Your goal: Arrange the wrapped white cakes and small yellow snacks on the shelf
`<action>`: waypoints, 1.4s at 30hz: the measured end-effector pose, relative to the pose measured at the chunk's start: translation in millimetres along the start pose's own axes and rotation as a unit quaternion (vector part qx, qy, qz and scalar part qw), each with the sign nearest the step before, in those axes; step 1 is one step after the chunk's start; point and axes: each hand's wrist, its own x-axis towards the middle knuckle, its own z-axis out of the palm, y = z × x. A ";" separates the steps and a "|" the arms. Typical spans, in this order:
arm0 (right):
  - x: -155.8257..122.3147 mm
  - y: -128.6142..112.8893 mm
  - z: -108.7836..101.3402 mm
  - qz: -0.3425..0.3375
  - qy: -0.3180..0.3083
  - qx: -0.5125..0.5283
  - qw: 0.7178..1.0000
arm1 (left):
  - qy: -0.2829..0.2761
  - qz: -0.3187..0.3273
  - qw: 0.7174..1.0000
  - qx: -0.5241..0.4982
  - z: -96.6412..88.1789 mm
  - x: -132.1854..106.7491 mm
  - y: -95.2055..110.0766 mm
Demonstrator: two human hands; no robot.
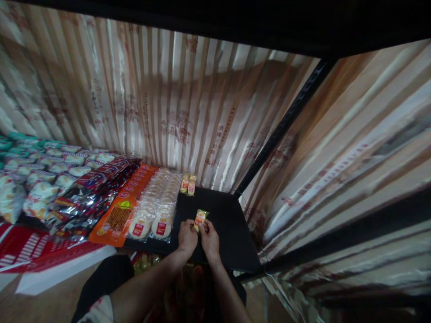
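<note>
Both of my hands meet over the black shelf (pixel 232 220), pinching one small yellow snack packet (pixel 200 217) with a red and white label. My left hand (pixel 187 237) grips its lower left side. On the lower right side, the fingers of my right hand (pixel 210 237) are closed. Two similar yellow packets (pixel 187 185) stand side by side at the shelf's back edge. Left of my hands lie two rows of round white crackers in clear wrappers (pixel 161 224). Beside those is an orange packet of brown stick snacks (pixel 119 217).
Further left lie dark shiny packets (pixel 97 184) and several white snack bags (pixel 40 193). A black metal post (pixel 286 125) rises at the shelf's right back corner. Pleated printed sheeting (pixel 188 103) hangs behind. A red and white box (pixel 37 251) sits lower left.
</note>
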 end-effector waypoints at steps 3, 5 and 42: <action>10.5 2.3 1.2 -0.006 0.000 -0.016 1.000 | 0.007 0.002 1.000 -0.004 5.3 9.6 3.1; 17.6 4.7 2.1 -0.007 0.002 -0.025 1.000 | 0.009 0.002 1.000 -0.006 7.5 15.7 6.5; 152.7 20.8 26.4 -0.070 0.062 -0.203 0.975 | 0.037 0.028 0.994 -0.096 48.1 119.7 54.3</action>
